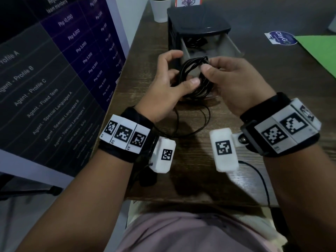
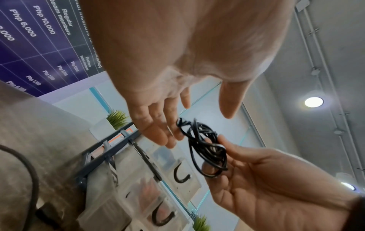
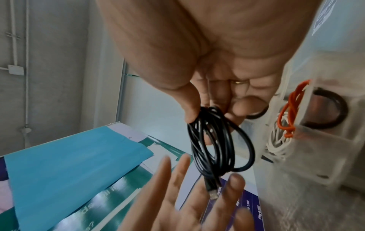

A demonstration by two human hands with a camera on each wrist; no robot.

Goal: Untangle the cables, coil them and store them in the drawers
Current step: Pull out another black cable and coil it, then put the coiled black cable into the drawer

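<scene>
A black cable coil (image 1: 186,70) hangs in the air in front of the dark drawer unit (image 1: 198,24). My right hand (image 1: 209,67) pinches the coil's top between thumb and fingers, as the right wrist view shows of the right hand (image 3: 207,109) and coil (image 3: 213,140). A plug end (image 3: 212,192) dangles below the loops. My left hand (image 1: 172,73) is at the coil's left side with fingers relaxed; in the left wrist view the left hand (image 2: 197,123) stays spread beside the coil (image 2: 205,150). The top drawer (image 1: 231,46) is pulled out, with a dark cable inside.
A lower clear drawer holds orange and white cables (image 3: 288,112). A loose black cable loop (image 1: 205,120) lies on the wooden table under my hands. A white pot (image 1: 160,10) stands behind the unit, a green folder (image 1: 318,51) at right, a printed board (image 1: 54,70) at left.
</scene>
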